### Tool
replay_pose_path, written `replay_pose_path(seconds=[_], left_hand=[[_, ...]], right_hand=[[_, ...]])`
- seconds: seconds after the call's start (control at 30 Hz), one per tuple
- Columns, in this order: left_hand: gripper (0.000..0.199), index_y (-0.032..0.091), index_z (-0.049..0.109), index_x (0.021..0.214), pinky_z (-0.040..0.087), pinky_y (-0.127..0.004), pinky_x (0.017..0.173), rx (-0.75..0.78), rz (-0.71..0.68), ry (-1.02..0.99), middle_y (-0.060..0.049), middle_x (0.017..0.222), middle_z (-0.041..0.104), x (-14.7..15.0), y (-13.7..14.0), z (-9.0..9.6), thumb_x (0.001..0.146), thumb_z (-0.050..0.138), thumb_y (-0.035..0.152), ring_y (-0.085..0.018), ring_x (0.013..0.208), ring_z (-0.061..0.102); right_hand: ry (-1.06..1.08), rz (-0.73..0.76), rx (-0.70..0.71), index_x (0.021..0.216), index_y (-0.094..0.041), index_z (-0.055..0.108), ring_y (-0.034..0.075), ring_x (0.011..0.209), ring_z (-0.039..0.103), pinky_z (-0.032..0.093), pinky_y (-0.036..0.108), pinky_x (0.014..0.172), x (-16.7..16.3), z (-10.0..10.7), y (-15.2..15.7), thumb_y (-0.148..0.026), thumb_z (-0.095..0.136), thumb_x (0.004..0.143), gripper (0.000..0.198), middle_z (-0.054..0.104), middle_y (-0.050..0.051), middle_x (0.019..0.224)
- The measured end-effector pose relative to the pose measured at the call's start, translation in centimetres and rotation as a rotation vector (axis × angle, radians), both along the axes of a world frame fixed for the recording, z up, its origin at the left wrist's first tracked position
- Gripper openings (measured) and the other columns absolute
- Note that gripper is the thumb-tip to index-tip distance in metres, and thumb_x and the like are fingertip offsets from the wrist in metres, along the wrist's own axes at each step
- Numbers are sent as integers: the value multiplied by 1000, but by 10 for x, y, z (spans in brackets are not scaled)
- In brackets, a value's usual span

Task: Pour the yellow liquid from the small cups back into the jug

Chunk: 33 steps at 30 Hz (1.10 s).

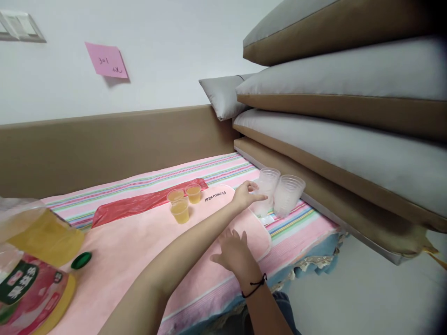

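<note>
My left hand [247, 194] reaches across to the right, fingers apart, at the near side of a stack of clear plastic cups [268, 184]. Whether its fingertips touch the cups I cannot tell. Beside that stack leans a second stack of plastic cups [289, 195]. My right hand [233, 251], a dark cord bracelet at its wrist, hovers low over the pink mat [139, 260] with fingers spread and nothing in them. Three small cups of yellow juice [180, 211] stand close together on the mat, left of my left hand.
At the left are a large juice bottle [38, 298] with a red label and a clear container of yellow liquid [45, 235]. A green cap [81, 260] lies nearby. Red plastic [139, 204] lies behind the mat. Stacked grey-brown cushions [335, 111] rise at the right.
</note>
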<state>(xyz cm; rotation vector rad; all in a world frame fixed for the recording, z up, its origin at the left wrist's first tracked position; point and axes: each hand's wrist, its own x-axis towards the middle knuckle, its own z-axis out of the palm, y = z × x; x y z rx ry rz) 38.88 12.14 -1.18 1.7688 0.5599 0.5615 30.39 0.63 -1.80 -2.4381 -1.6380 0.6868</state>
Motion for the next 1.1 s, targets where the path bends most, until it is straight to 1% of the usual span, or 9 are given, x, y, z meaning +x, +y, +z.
replay_pose_path(seconds=[0.1, 0.23, 0.3, 0.5, 0.63, 0.73, 0.83, 1.0, 1.1], left_hand=[[50, 19, 58, 96, 44, -41, 103, 46, -16, 59, -12, 120, 66, -4, 1, -3, 57, 89, 22, -27, 117, 61], [92, 19, 54, 123, 36, -53, 110, 150, -20, 163, -19, 141, 52, -11, 0, 2, 42, 95, 28, -40, 135, 45], [104, 22, 50, 131, 30, -52, 114, 222, -42, 182, -17, 148, 45, -13, -2, 7, 38, 95, 29, -39, 142, 35], [90, 23, 54, 123, 37, -50, 110, 315, -98, 279, -15, 142, 48, -12, -5, 15, 40, 89, 19, -38, 135, 41], [97, 23, 49, 129, 40, -48, 107, 324, -88, 296, -15, 140, 49, -11, -5, 14, 43, 91, 36, -37, 134, 44], [79, 22, 54, 121, 37, -47, 110, 346, -50, 281, -14, 139, 50, -8, -4, 12, 54, 87, 43, -36, 134, 43], [63, 22, 61, 108, 38, -46, 109, 348, -41, 283, -13, 135, 54, -5, -4, 10, 53, 88, 35, -36, 131, 47], [72, 23, 57, 122, 38, -43, 110, 302, -43, 241, -13, 139, 54, -5, -6, 8, 58, 86, 37, -33, 133, 47], [68, 22, 60, 118, 34, -46, 113, 251, -10, 234, -14, 140, 54, -5, -7, 6, 56, 86, 32, -35, 135, 45]], right_hand=[[20, -6, 8, 148, -19, 47, 32, 141, 33, 16, 59, 119, 1, 0, -3, -49, 64, 93, 65, 41, 15, 151], [40, -3, 26, 147, -18, 49, 33, 140, 35, 16, 59, 120, 2, 0, -5, -47, 67, 92, 64, 43, 14, 150], [45, -7, 31, 147, -18, 50, 33, 140, 35, 15, 58, 120, 3, 0, -5, -48, 68, 91, 66, 42, 14, 151], [62, -13, 33, 147, -19, 49, 32, 142, 32, 13, 58, 120, 4, -1, -5, -51, 67, 91, 67, 43, 14, 150], [71, -10, 32, 147, -20, 49, 32, 142, 33, 13, 58, 120, 5, -1, -6, -50, 67, 91, 66, 44, 14, 150], [77, -16, 25, 148, -20, 48, 31, 143, 31, 11, 59, 120, 5, 0, -5, -50, 66, 92, 66, 42, 13, 151], [80, -18, 20, 148, -20, 48, 32, 143, 31, 12, 59, 120, 4, 0, -5, -49, 66, 92, 66, 41, 13, 152], [74, -17, 25, 149, -19, 46, 32, 142, 33, 14, 58, 120, 5, -2, -4, -49, 65, 91, 68, 42, 14, 151], [75, -18, 23, 151, -20, 43, 32, 142, 31, 13, 58, 120, 5, -4, -4, -49, 65, 92, 69, 40, 13, 152]])
